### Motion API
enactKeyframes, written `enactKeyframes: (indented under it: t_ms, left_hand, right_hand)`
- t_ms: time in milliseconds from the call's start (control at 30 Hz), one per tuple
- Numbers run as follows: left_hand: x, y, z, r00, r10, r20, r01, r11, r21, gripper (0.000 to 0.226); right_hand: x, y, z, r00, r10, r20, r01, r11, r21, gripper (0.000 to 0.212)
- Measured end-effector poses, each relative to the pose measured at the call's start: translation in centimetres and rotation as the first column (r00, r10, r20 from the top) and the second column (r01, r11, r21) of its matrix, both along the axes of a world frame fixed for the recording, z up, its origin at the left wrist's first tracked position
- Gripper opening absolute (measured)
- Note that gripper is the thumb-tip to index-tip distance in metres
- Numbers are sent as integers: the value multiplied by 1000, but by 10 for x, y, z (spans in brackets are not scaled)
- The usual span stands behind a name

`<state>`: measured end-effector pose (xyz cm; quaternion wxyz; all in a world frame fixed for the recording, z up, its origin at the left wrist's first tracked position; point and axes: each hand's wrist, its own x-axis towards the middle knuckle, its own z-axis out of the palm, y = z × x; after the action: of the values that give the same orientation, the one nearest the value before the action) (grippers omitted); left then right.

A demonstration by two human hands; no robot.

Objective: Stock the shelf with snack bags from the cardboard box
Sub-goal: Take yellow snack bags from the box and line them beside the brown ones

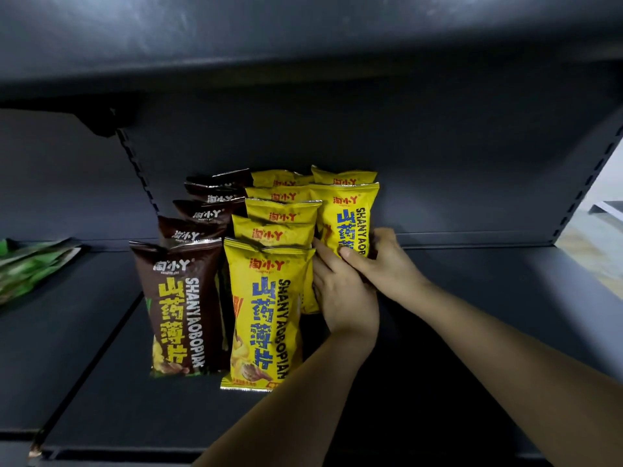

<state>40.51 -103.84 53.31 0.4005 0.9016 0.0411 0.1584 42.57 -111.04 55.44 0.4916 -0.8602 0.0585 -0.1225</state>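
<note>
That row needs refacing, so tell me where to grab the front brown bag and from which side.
Best pinch the front brown bag by its crimped top seal, coming from the front and above. It stands upright, brown bags close behind, the front yellow bag close on its right; its top edge and left side are free.

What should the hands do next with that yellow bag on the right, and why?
Probably settle the held yellow bag upright against the bag behind it, then let go. The right hand grips its lower part; the left hand steadies it beside the middle row.
</note>
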Motion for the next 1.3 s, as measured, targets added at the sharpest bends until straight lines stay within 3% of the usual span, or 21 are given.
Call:
enactKeyframes:
  t_ms: [67,200,367,633,867,967,1133,1300]
  left_hand:
    - [-7,1,2,1000,-2,1,2,999,54,89]
    - [-31,3,10,999,-27,-24,30,989,145,98]
    - [-76,-2,26,994,-106,10,102,977,187,75]
    - [-158,-13,29,928,-369,43,351,908,227,39]
    - [-253,-27,-2,808,-563,174,562,825,60,22]
    - [-286,-32,-34,796,-604,45,600,797,70,12]
    - [-328,-40,-89,750,-604,-269,615,787,-50,21]
    - [-344,-40,-153,537,-528,-658,710,704,15,21]
  right_hand:
    - [-10,-7,0,999,-48,-16,47,997,-60,52]
    - [-40,-20,4,996,-81,-37,78,993,-90,28]
    - [-94,-33,13,994,-61,-86,53,995,-87,30]
    - [-186,-69,20,989,14,-149,-22,999,-48,19]
    - [-279,-90,11,989,76,-126,-78,997,-14,24]
    - [-318,-92,-10,974,124,-192,-136,989,-52,19]
    - [-377,-108,-77,915,139,-379,-183,980,-81,23]
    - [-423,-128,-163,755,123,-644,-228,970,-82,18]
